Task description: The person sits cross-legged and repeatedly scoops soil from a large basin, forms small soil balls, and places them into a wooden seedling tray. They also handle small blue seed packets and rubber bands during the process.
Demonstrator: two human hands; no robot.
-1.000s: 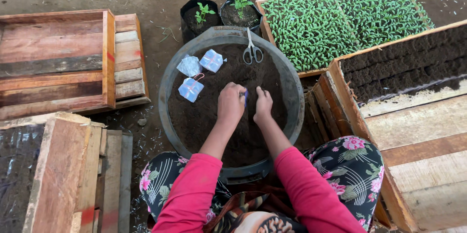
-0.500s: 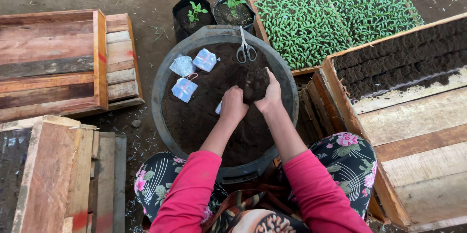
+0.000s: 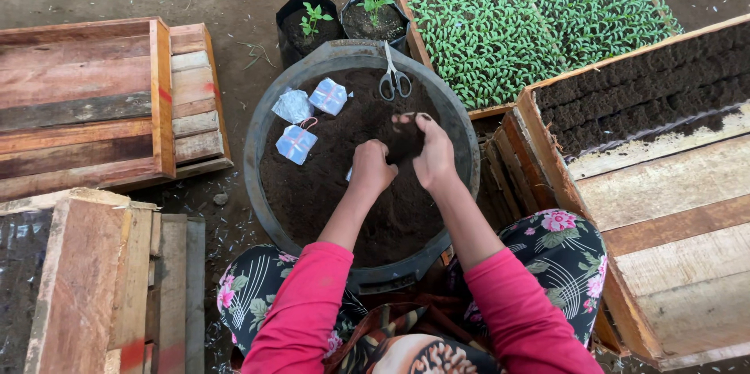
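Observation:
A round grey basin [image 3: 266, 116] full of dark soil [image 3: 328, 186] sits in front of my knees. My left hand [image 3: 370, 167] is closed on a small pale blue packet whose edge shows beside the fist, low over the soil. My right hand [image 3: 428, 151] is cupped with a scoop of soil [image 3: 406, 139] in it, tipped toward the left hand. Three small pale blue packets [image 3: 297, 142] lie on the soil at the basin's far left. Scissors [image 3: 394, 77] rest on the basin's far rim.
Two black bags with seedlings [image 3: 312, 22] stand behind the basin. A wooden tray of green seedlings [image 3: 531, 22] is at the far right, and a wooden crate of soil-filled bags [image 3: 641, 93] at the right. Wooden crates [image 3: 94, 93] lie to the left.
My right hand has scooped soil out of the basin and lifted it, curling over toward the left hand. The left hand drew back slightly with the packet.

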